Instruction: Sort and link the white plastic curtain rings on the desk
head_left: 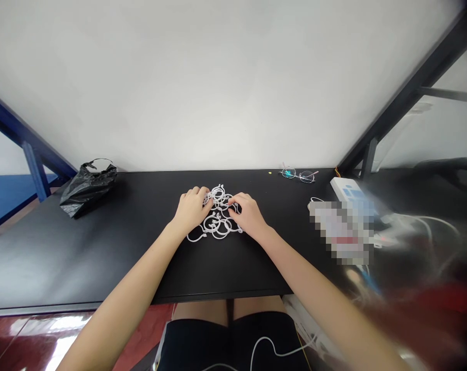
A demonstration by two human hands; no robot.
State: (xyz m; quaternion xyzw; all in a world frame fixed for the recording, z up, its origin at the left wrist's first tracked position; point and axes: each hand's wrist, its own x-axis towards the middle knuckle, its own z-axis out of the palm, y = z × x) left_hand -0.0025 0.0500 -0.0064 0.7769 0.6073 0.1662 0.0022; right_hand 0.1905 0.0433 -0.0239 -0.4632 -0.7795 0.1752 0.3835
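A loose pile of white curtain rings (219,221), thin open hoops with small knobbed ends, lies tangled on the black table (140,247). My left hand (192,207) is at the pile's left side, with its fingers curled and thumb and forefinger closing on rings there. On the opposite side, my right hand (248,212) has thumb and forefinger bent around a ring at the pile's edge. Some rings are partly hidden behind the fingertips. Several others spread toward me below the hands, one reaching out to the left.
A crumpled black plastic bag (90,186) stands at the back left. Eyeglasses (298,175) lie near the wall (218,82). A white and blue box (347,189) and a blurred-out item (339,232) are at the right, beside clear plastic and cables. A white cable (270,341) crosses my lap.
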